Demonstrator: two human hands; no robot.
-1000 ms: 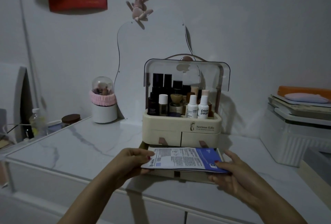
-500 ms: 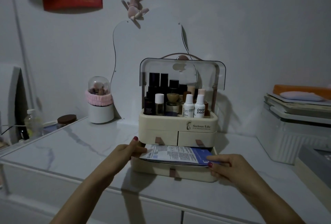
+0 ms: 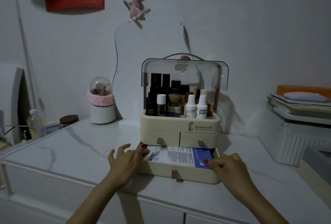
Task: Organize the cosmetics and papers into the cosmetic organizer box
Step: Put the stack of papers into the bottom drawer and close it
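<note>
The cosmetic organizer box (image 3: 180,128), cream with a raised clear lid, stands on the marble-patterned table (image 3: 71,144) against the wall. Its upper tray is packed with upright bottles (image 3: 179,98), and its bottom drawer (image 3: 179,173) is pulled out toward the person. The papers (image 3: 179,155), a printed white leaflet with a blue part on the right, lie flat inside that drawer, under the two small closed drawers above.

The left hand (image 3: 125,161) rests at the drawer's left end with fingers spread loose; its thumb tip presses on the papers' left edge, and nothing is clasped. The right hand (image 3: 227,166) sits at the drawer's right front corner, fingers curled down over the rim, one fingertip touching the blue corner of the papers; it grips nothing that can be seen.

A white brush holder (image 3: 102,105) with a pink band stands well apart to the left.
</note>
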